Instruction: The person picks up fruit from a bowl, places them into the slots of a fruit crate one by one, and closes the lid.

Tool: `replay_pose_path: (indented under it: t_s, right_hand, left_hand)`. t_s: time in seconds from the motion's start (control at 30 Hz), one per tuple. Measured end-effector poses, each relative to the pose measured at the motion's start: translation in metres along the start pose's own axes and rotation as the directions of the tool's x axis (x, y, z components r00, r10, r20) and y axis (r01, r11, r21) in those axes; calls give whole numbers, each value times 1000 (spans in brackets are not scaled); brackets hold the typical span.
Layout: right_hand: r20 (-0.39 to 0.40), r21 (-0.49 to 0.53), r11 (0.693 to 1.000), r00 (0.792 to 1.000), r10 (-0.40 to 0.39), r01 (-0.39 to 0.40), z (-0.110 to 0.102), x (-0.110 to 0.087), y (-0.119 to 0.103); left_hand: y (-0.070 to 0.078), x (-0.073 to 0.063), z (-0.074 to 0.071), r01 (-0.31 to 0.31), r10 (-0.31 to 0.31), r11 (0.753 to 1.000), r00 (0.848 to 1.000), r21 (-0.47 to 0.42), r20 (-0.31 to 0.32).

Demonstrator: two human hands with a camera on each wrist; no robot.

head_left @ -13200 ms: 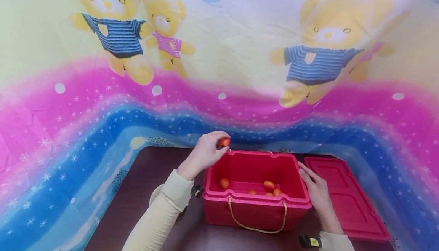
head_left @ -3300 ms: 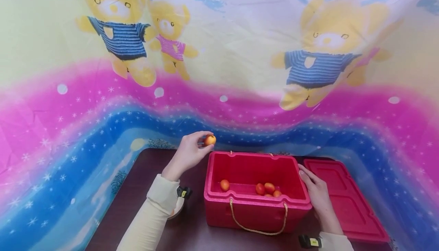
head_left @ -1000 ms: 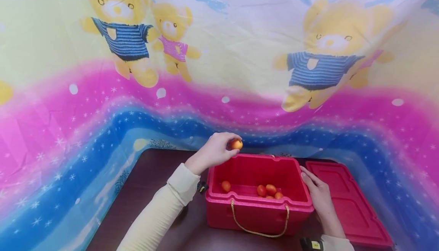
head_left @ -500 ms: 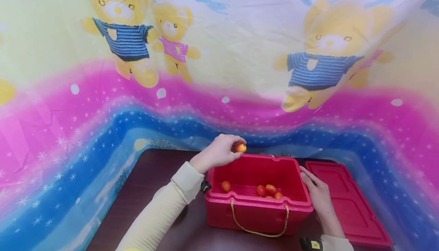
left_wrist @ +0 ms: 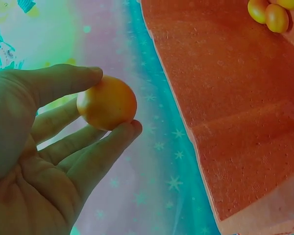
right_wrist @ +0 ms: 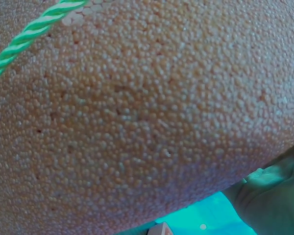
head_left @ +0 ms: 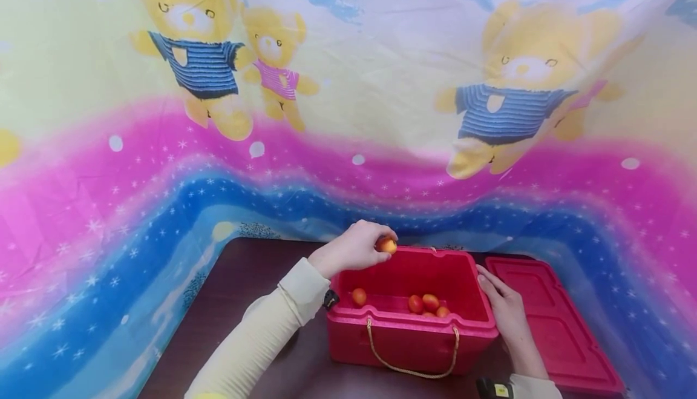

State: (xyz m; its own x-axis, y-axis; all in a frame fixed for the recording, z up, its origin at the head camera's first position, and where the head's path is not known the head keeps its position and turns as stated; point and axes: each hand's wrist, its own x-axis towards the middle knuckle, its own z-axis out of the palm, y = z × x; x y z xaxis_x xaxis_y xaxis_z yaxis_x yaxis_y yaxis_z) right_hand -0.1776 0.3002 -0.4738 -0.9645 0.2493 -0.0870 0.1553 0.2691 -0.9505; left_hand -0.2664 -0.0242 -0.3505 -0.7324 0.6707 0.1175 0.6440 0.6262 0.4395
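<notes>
My left hand (head_left: 356,247) pinches an orange-red cherry tomato (head_left: 387,245) between thumb and fingertips, over the back left part of a red foam box (head_left: 408,341). In the left wrist view the tomato (left_wrist: 108,103) sits at the fingertips, with the box wall (left_wrist: 225,98) beside it. Inside the box lie several more tomatoes, one tomato (head_left: 359,296) at the left and a cluster of tomatoes (head_left: 429,301) toward the right. My right hand (head_left: 509,311) rests against the box's right side with its fingers fairly straight. Grainy foam (right_wrist: 137,117) fills most of the right wrist view.
A red lid (head_left: 566,326) lies on the dark table (head_left: 218,302) right of the box. A gold rope handle (head_left: 408,375) hangs on the box's front. Behind the table hangs a bear-printed cloth (head_left: 348,175). The left sleeve (head_left: 261,332) covers part of the table.
Over the last second my left hand has moved slightly right and down with the tomato. Between 13 and 3 seconds ago another tomato came to lie in the box's right cluster. My right hand stays put.
</notes>
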Motion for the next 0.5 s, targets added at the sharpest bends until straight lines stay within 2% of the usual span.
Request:
replay_pose_path:
  t_s: [0.2,0.5]
  right_hand:
    - [-7,-4,1000,1000,-9,9,1,0,1]
    - [-16,13,1000,1000,-14,14,1,1,1]
  left_hand:
    - [0,0,5,17,-16,1000,999,-19,51]
    - [1,-2,8,28,-24,998,997,-49,79]
